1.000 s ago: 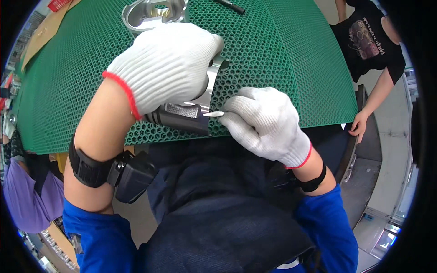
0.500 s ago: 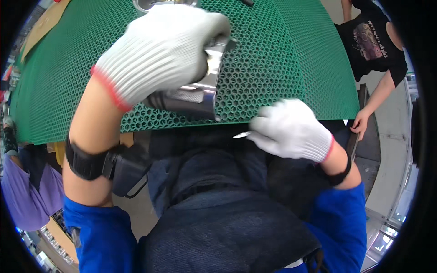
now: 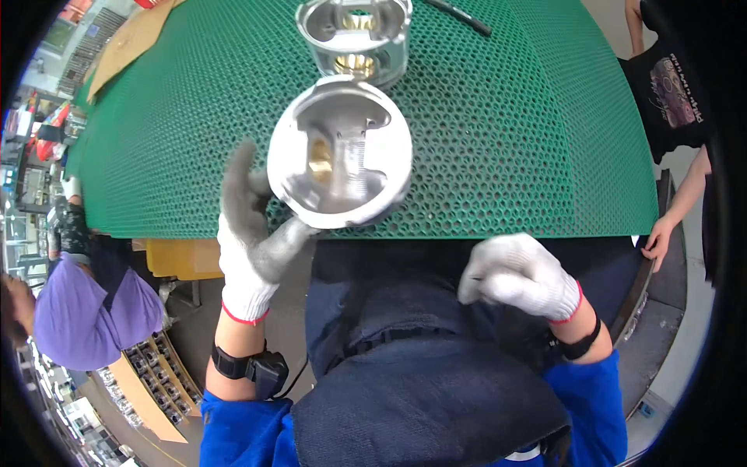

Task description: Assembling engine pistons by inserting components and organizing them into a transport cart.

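Observation:
A silver metal piston (image 3: 393, 167) stands at the near part of the green mat (image 3: 482, 148), its hollow side up and a brass-coloured bushing showing inside. Beside its left edge is my left hand (image 3: 253, 226), in a white knit glove with grey palm, fingers spread and slightly blurred. The thumb lies close against the piston's lower left rim; whether it touches, I cannot tell. My right hand (image 3: 517, 276), gloved too, is closed in front of the mat's near edge. Its curled fingers hide whatever is in them.
Behind the first piston stands a second piston (image 3: 395, 58). A black marker pen (image 3: 459, 15) lies at the far edge. Cardboard (image 3: 128, 50) rests at the far left. At right, another person's hand (image 3: 660, 245) touches a dark rail. Boxed parts (image 3: 159, 373) sit lower left.
My left hand has set the piston down upright, opened and drawn back to the left. The pale pointed tip by my right hand no longer shows; that hand has shifted slightly nearer me.

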Demonstrator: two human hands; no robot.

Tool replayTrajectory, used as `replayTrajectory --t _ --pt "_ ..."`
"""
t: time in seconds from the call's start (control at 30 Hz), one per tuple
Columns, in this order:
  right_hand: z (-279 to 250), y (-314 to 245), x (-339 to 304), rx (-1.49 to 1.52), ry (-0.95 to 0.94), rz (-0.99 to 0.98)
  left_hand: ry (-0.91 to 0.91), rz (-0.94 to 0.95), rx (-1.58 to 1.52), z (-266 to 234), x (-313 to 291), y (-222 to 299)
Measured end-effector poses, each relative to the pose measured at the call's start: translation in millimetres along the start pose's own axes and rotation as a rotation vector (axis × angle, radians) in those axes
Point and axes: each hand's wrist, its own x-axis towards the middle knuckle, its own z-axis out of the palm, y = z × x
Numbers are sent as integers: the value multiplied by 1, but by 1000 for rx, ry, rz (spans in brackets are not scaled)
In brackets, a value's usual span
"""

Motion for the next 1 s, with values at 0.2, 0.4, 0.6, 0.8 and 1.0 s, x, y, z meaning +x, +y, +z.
replayTrajectory --t 0.2,0.4,0.6,0.8,1.0 --pt "3 16 -32 239 209 166 -124 186 247 26 55 -9" --pt "-18 5 -14 177 374 40 -320 898 853 84 58 73" --pt "-12 -9 9 -73 526 -80 -393 823 1027 110 49 95" --pt "-7 1 8 -750 549 -466 -468 742 1007 120 67 103" --pt "-9 -13 5 -1161 400 -359 -608 558 1063 124 97 101"
